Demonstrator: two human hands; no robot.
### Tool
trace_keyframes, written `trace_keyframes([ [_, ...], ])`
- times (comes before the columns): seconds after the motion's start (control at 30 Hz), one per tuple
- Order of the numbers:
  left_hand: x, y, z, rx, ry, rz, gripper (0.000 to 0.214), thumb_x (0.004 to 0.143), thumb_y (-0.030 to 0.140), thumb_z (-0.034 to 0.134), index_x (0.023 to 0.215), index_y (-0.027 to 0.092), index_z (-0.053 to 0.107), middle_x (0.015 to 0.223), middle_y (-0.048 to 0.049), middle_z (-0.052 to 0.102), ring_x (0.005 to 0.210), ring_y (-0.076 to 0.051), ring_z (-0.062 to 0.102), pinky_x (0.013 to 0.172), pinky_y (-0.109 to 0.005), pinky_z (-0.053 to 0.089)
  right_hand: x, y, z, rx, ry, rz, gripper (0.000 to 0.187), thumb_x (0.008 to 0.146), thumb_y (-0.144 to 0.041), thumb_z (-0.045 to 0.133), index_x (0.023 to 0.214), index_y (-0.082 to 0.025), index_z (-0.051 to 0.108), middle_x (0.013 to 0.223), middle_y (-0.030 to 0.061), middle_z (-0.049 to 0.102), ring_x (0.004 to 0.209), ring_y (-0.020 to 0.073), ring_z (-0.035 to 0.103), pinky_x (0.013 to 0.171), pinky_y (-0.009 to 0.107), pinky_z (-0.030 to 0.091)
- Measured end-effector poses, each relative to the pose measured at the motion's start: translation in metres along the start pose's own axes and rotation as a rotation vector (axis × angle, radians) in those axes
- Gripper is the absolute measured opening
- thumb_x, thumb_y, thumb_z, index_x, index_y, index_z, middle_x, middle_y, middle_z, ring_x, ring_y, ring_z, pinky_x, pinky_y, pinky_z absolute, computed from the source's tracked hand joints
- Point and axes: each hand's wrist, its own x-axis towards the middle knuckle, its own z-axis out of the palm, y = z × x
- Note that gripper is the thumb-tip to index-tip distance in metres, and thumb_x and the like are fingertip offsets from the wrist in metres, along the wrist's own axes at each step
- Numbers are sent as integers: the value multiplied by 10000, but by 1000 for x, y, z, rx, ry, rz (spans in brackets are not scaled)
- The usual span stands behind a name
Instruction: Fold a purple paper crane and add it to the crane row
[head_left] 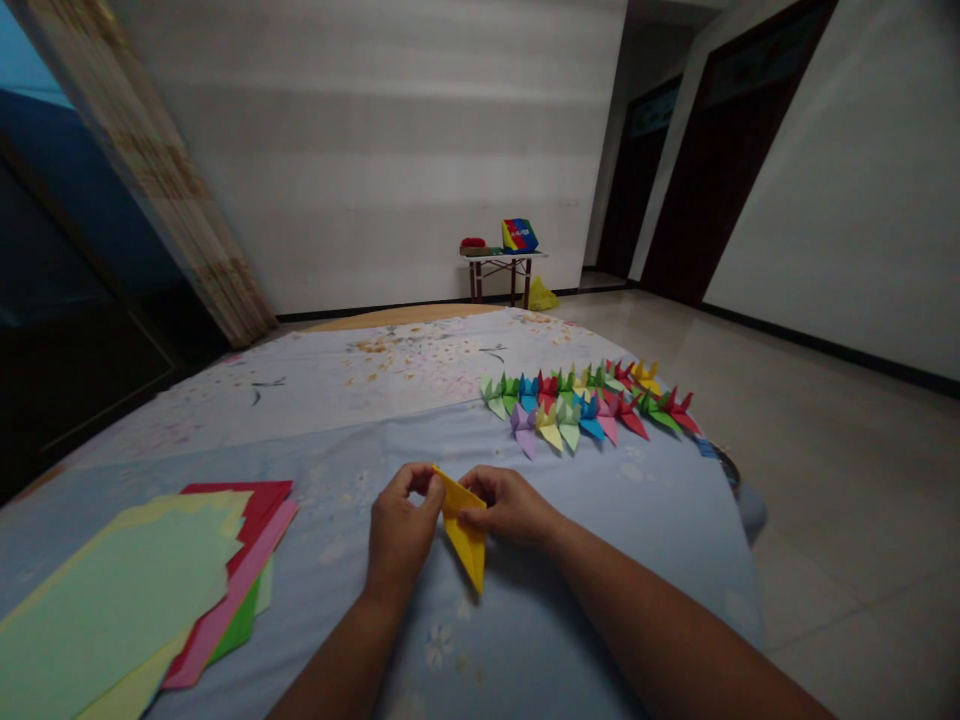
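Note:
Between my two hands is a folded yellow origami paper (pixel 466 540), a long kite-like shape whose narrow point hangs toward me over the blue cloth. My left hand (pixel 405 525) pinches its upper left corner between thumb and fingers. On the other side my right hand (pixel 514 505) grips the right edge, thumb on the front face and fingers curled behind. Part of the paper's top is hidden by my fingers. Beyond my right hand, several finished paper cranes (pixel 568 422) in many colours stand in two rows.
A stack of coloured paper sheets (pixel 135 590) lies at the left. The table wears a flowered cloth (pixel 330 440), blue near me and white farther off. By the far wall a small table (pixel 499 257) carries a multicoloured box (pixel 520 235), with a yellow bag (pixel 541 295) beside it.

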Motion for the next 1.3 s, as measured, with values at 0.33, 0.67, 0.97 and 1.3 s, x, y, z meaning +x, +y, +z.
trace_keyframes([
  [0.33, 7, 4, -3, -102, -162, -41, 269, 736, 392, 495, 797, 171, 636, 732, -19, 657, 715, -189, 604, 684, -295, 473, 3, -2, -1, 332, -83, 127, 399, 538, -297, 775, 855, -150, 583, 732, -12, 632, 617, 112, 574, 612, 243, 430],
  [0.67, 13, -5, -10, -327, -389, -147, 286, 708, 413, 632, 828, 160, 691, 808, -37, 690, 798, -191, 612, 774, -295, 466, -1, -14, -6, 510, -166, 175, 468, 487, -317, 834, 850, -135, 603, 775, 16, 657, 623, 109, 595, 621, 238, 434],
  [0.97, 9, -9, 0, -283, -309, -152, 315, 697, 448, 637, 761, 146, 697, 735, -32, 688, 718, -177, 614, 713, -282, 474, 1, -8, -3, 404, -161, 161, 461, 495, -339, 821, 828, -138, 574, 732, -8, 638, 606, 102, 578, 621, 240, 434],
  [1.3, 10, -15, 0, -28, -123, -30, 421, 779, 459, 510, 1046, 147, 599, 985, -94, 654, 866, -219, 596, 807, -379, 452, 5, 3, -7, 37, 36, 76, 339, 632, -248, 681, 953, -174, 600, 754, -14, 621, 653, 124, 550, 627, 246, 408],
])
